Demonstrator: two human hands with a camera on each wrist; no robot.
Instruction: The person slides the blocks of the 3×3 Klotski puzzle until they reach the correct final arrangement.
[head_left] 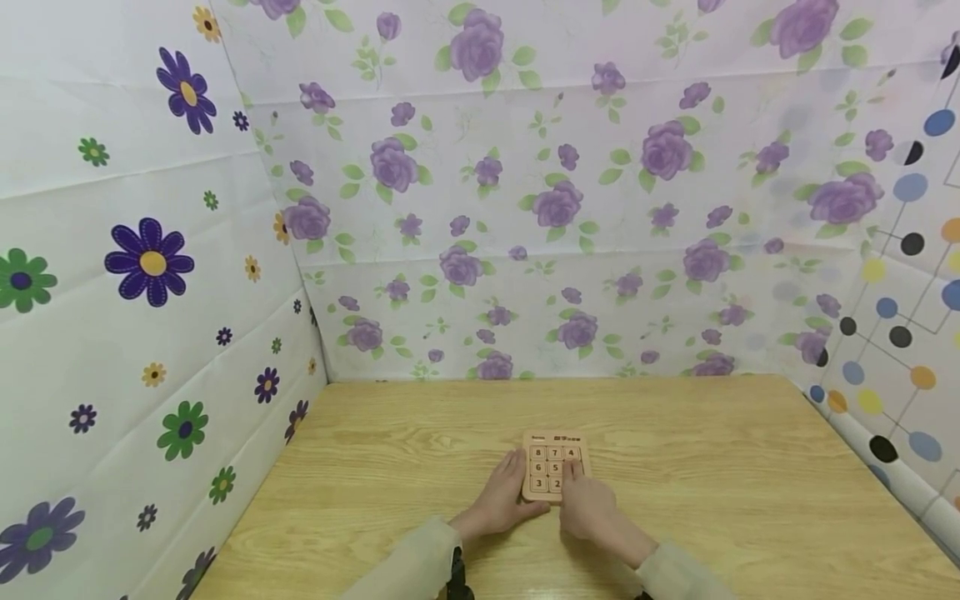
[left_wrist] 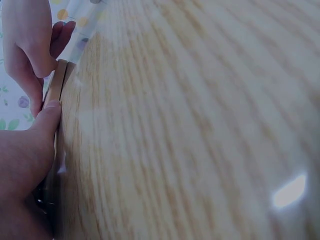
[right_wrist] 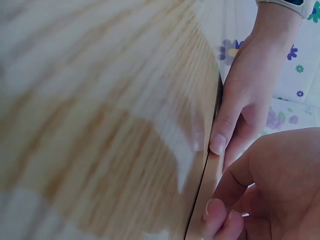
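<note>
A wooden number slide puzzle (head_left: 537, 498) lies flat on the table, with the tiles 8, 7, 4, 6, 5, 3 and 2 readable. My left hand (head_left: 498, 498) holds its lower left corner, fingers along the left side and thumb against the near edge. In the left wrist view that thumb (left_wrist: 48, 116) touches the puzzle's side (left_wrist: 56, 82). Over the right part of the tiles is my right hand (head_left: 591, 507), its extended index finger touching the face and hiding some tiles. The right wrist view shows its other fingers (right_wrist: 216, 214) loosely bent, holding nothing.
The wood-grain table (head_left: 375, 450) extends around the puzzle on all sides. Flower-printed sheets hang at the back (head_left: 517, 292) and at the left (head_left: 247, 400). A dotted sheet (head_left: 885, 350) borders the right edge.
</note>
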